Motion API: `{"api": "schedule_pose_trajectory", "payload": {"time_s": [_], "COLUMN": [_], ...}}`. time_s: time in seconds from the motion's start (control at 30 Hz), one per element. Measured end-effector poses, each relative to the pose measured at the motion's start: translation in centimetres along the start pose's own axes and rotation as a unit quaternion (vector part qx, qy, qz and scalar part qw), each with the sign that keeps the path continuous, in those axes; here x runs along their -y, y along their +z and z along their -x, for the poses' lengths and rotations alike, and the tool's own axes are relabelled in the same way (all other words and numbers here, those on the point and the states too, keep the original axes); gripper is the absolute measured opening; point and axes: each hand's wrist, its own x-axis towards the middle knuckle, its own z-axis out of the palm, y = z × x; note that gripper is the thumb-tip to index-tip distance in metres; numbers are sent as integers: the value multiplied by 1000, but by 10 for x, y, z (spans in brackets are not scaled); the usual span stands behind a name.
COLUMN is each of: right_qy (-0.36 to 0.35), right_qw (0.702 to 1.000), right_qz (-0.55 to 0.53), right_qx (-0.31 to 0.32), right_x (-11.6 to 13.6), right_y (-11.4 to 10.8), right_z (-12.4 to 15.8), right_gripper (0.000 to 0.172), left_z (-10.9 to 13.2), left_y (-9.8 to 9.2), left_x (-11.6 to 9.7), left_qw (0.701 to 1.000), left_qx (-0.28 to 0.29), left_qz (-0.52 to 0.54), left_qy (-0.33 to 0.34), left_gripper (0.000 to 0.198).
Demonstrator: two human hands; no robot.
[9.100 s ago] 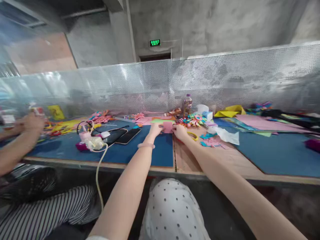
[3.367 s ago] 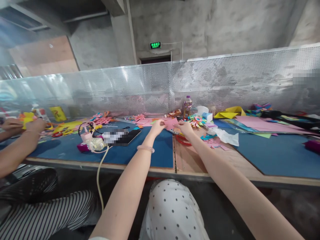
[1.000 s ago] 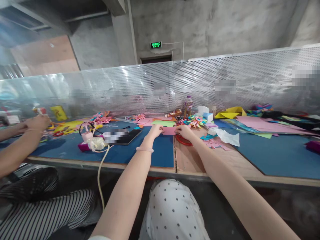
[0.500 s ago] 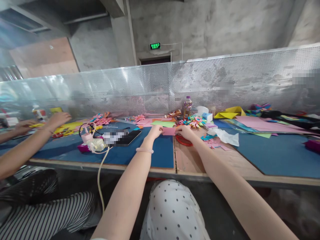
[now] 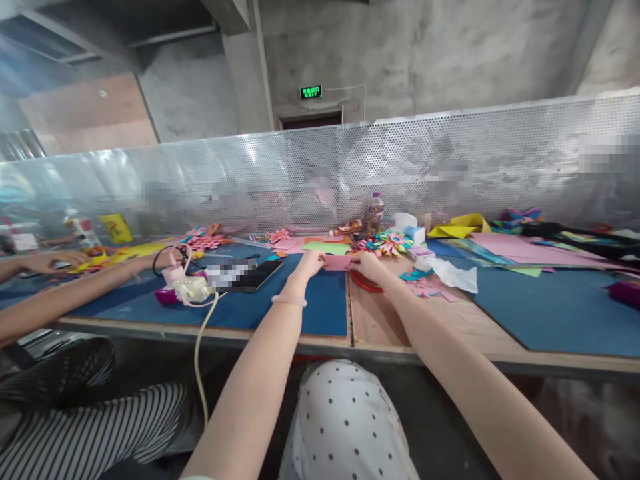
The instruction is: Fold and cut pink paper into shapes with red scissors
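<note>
A small pink piece of paper (image 5: pixel 337 263) is stretched between my two hands, just above the table. My left hand (image 5: pixel 311 263) pinches its left edge, and my right hand (image 5: pixel 367 265) pinches its right edge. The fingertips are small in view and partly hidden by the hands. Under my right hand lies a round red object (image 5: pixel 367 283), mostly covered. Behind the paper is a light green sheet (image 5: pixel 327 248) on top of pink and orange ones. A colourful paper flower (image 5: pixel 393 245) lies just beyond my right hand.
A black phone (image 5: pixel 257 276) and a charger with cables (image 5: pixel 193 288) lie left of my arm. A drink bottle (image 5: pixel 375 215) stands at the back. White tissue (image 5: pixel 455 273) and pink scraps lie to the right. A co-worker's arms (image 5: pixel 95 283) reach over the table at left.
My hands and the pink paper look nearly unchanged. At left, the co-worker's nearer arm has lowered and moved right, with its hand now behind the charger.
</note>
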Motion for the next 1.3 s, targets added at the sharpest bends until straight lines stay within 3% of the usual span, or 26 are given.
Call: {"api": "schedule_pose_trajectory", "payload": {"time_s": [0.13, 0.53, 0.7, 0.83, 1.1, 1.17, 1.3], "right_qy": [29, 25, 43, 60, 56, 77, 123], "right_qw": [999, 998, 997, 994, 977, 969, 953], "right_qz": [8, -30, -33, -44, -149, -193, -238], "right_qx": [-27, -46, -50, -82, -144, -136, -139], "right_x": [1, -3, -4, -1, 7, 7, 3], "right_y": [3, 6, 7, 3, -5, -7, -10], "right_z": [-2, -2, -2, -3, -3, -3, -4], "right_gripper": [19, 35, 29, 24, 19, 19, 24], "left_z": [0, 1, 1, 3, 13, 15, 19], "left_y": [0, 1, 0, -4, -16, -18, -22], "left_x": [0, 0, -2, -10, -36, -41, -45], "left_qw": [1000, 999, 999, 998, 989, 986, 978], "left_qx": [-5, -23, -23, -55, -62, -50, 10], "left_qz": [-5, 20, 18, 29, 125, 144, 197], "left_qy": [2, -10, -12, -28, -56, -70, -62], "left_gripper": [5, 5, 4, 7, 4, 2, 19]}}
